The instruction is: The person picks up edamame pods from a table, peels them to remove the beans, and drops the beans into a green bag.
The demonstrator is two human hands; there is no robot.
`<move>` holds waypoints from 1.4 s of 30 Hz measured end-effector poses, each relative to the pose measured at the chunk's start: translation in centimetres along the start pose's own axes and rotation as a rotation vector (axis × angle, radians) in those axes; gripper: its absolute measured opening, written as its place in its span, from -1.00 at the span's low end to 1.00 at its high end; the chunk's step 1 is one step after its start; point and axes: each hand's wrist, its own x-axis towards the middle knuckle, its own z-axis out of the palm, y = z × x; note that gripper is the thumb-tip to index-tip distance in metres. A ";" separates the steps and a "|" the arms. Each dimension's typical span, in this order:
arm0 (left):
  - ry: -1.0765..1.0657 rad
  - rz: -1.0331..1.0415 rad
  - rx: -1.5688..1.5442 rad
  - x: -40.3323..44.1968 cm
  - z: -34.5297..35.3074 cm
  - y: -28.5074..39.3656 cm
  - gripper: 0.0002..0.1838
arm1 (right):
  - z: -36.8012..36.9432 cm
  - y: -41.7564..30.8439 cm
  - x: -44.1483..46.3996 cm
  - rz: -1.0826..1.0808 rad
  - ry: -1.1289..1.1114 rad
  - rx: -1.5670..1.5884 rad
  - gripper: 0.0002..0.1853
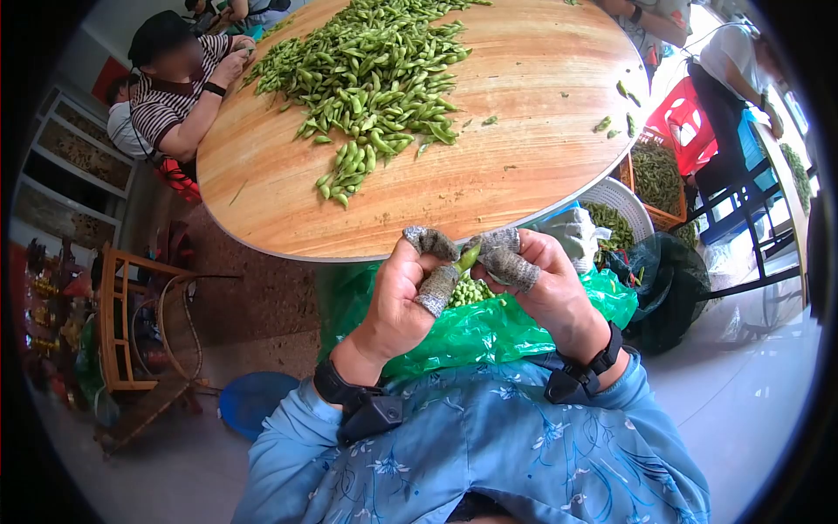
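Observation:
A green edamame pod (469,258) is pinched between my two hands, just off the near edge of the table. My left hand (397,297) closes on its left end with thumb and forefinger. My right hand (554,284) grips the other end, its fingertips partly hiding the pod. Grey fabric covers wrap the working thumbs and fingers of both hands. Below them, shelled green beans (471,292) lie in a green plastic bag (497,336) spread over my lap. A large heap of pods (367,74) lies on the round wooden table (515,131).
Another person (179,87) sits at the table's left side, handling something small. At right, an orange crate (656,175) and a white basket (624,201) hold more pods near a red stool (681,118). A blue basin (253,403) and wooden chair (118,314) are left.

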 end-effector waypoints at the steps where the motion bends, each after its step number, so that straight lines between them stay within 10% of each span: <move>1: -0.010 -0.001 -0.020 0.0 0.0 0.0 -0.77 | -0.1 0.0 0.0 0.006 -0.003 -0.021 -0.78; 12: -0.003 -0.133 -0.033 0.3 0.1 -0.6 -0.74 | -0.4 1.0 0.5 -0.080 0.078 -0.115 -0.88; 18: -0.020 0.355 1.167 0.3 -0.3 -0.5 -0.73 | -0.1 0.5 0.5 -0.070 0.072 -0.251 -0.86; 30: 0.023 -0.413 -0.637 -0.3 0.1 -2.1 -0.69 | -1.2 2.9 0.9 -0.229 -0.074 -0.110 -0.81; 35: 0.035 -0.446 -0.710 -0.2 0.3 -2.2 -0.70 | -1.4 2.5 1.0 -0.163 -0.079 -0.119 -0.80; 42: -0.152 -0.012 0.377 -0.3 0.1 -0.9 -0.81 | -0.8 1.0 0.3 -0.022 -0.053 -0.001 -0.82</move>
